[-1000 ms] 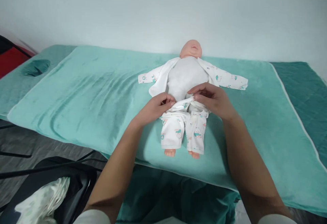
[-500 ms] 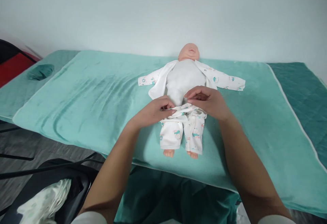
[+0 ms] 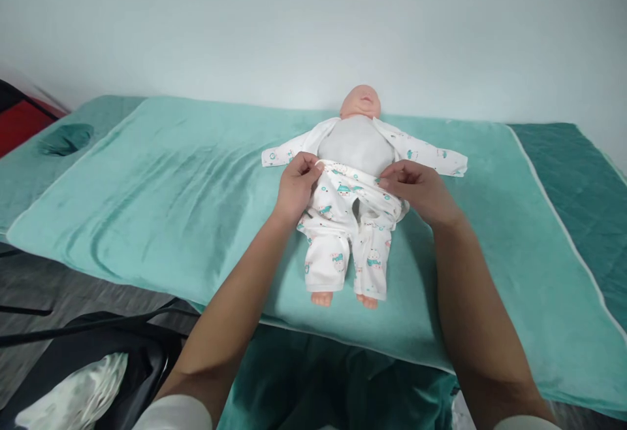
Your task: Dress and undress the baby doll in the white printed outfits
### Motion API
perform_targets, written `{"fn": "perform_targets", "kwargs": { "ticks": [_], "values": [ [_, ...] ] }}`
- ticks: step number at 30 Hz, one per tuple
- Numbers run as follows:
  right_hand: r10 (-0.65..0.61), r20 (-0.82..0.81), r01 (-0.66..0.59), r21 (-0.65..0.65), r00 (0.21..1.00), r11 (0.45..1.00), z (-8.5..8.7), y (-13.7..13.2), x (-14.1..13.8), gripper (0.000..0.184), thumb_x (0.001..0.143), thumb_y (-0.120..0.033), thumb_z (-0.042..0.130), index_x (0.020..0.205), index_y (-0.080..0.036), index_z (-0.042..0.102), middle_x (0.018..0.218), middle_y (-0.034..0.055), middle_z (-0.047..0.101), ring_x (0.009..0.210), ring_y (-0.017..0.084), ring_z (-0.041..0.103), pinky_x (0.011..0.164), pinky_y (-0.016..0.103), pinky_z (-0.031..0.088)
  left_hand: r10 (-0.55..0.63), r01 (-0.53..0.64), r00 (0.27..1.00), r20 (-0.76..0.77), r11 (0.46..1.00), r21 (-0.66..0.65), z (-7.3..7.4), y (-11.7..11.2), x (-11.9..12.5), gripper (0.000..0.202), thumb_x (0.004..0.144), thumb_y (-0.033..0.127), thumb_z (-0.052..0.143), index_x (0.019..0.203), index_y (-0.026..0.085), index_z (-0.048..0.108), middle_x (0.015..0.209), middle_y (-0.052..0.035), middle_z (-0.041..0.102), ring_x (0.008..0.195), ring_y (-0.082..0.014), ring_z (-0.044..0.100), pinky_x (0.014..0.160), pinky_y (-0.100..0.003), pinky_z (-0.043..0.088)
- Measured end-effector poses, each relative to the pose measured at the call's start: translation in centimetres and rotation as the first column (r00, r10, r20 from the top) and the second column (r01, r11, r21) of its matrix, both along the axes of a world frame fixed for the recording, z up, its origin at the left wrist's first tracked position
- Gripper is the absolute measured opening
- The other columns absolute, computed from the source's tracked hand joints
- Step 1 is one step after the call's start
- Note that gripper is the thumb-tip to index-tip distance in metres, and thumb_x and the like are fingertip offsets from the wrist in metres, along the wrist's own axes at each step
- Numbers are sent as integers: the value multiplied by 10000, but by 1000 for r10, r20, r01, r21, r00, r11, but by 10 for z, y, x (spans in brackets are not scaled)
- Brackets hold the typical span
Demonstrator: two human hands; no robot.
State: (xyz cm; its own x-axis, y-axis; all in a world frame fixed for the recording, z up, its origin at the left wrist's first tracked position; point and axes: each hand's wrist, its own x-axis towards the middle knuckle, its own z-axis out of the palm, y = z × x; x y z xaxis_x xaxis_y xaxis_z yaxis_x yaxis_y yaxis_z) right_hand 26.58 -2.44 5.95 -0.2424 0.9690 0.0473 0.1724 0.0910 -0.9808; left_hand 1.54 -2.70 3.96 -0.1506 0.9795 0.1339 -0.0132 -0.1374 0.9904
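Head view, on my remote feed: the printed figures (image 3: 347, 189) on the white trousers (image 3: 333, 211) are too small for me to read. The left hand (image 3: 296, 185) pinches the waistband (image 3: 353, 172); the right hand (image 3: 416, 188) pinches its opposite side. The trousers are on a doll (image 3: 356, 141), face-up on green sheeting (image 3: 196, 175).

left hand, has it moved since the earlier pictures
Yes. Judged against the doll's feet, the left hand has moved farther away, up toward the doll's head, with the printed pants drawn higher too.
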Motion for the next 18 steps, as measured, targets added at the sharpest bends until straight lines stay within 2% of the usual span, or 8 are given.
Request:
{"fn": "perform_targets", "kwargs": {
  "ticks": [3, 6, 11, 14, 16, 18],
  "values": [
    [-78, -156, 75, -21, 985, 997, -10, 8, 2, 370, 712, -483, 857, 900, -219, 680, 639, -44, 458, 580, 93, 369, 543, 246, 278, 4, -5, 1000, 11, 1000, 8, 0, 10, -2, 100, 835, 220, 659, 806, 206, 565, 664, 36, 456, 613, -107, 405, 574, -241, 320],
    [-128, -264, 125, -28, 956, 992, -17, 14, 1, 415, 694, -515, 846, 937, -245, 645, 660, -49, 433, 581, 105, 351, 549, 253, 278, 47, -44, 995, -93, 998, 33, 1, 22, -5, 92, 853, 226, 640, 811, 212, 560, 708, 26, 490, 664, -119, 438, 626, -245, 371],
    [-202, -235, 224, 75, 951, 972, -27, 19, -4, 401, 728, -520, 777, 975, -266, 590, 761, -21, 515, 638, 137, 440, 606, 281, 390, 137, -127, 944, -300, 991, 51, 1, 40, 0, 62, 883, 234, 597, 834, 218, 564, 836, 8, 585, 789, -144, 525, 788, -263, 442],
    [-318, -142, 341, 186, 937, 922, -34, 25, -5, 312, 761, -458, 714, 947, -245, 582, 827, 0, 574, 736, 151, 524, 702, 292, 454, 141, -127, 925, -353, 990, 64, -6, 39, 5, 91, 922, 280, 561, 853, 221, 571, 856, 9, 603, 824, -151, 544, 830, -264, 437],
    [-441, -52, 438, 271, 896, 857, -39, 30, -1, 256, 787, -406, 666, 952, -230, 582, 905, 20, 611, 822, 159, 569, 769, 304, 479, 132, -123, 922, -364, 991, 48, -13, 34, 7, 181, 960, 339, 514, 832, 220, 561, 820, 10, 584, 825, -155, 536, 815, -261, 431],
    [-571, 33, 525, 353, 820, 775, -43, 35, 4, 262, 797, -381, 650, 993, -224, 577, 1042, 50, 636, 956, 179, 598, 844, 330, 493, 129, -125, 921, -367, 992, 37, -19, 30, 6, 243, 988, 372, 462, 821, 220, 549, 811, 9, 574, 847, -161, 535, 818, -259, 428]
  ]
}}
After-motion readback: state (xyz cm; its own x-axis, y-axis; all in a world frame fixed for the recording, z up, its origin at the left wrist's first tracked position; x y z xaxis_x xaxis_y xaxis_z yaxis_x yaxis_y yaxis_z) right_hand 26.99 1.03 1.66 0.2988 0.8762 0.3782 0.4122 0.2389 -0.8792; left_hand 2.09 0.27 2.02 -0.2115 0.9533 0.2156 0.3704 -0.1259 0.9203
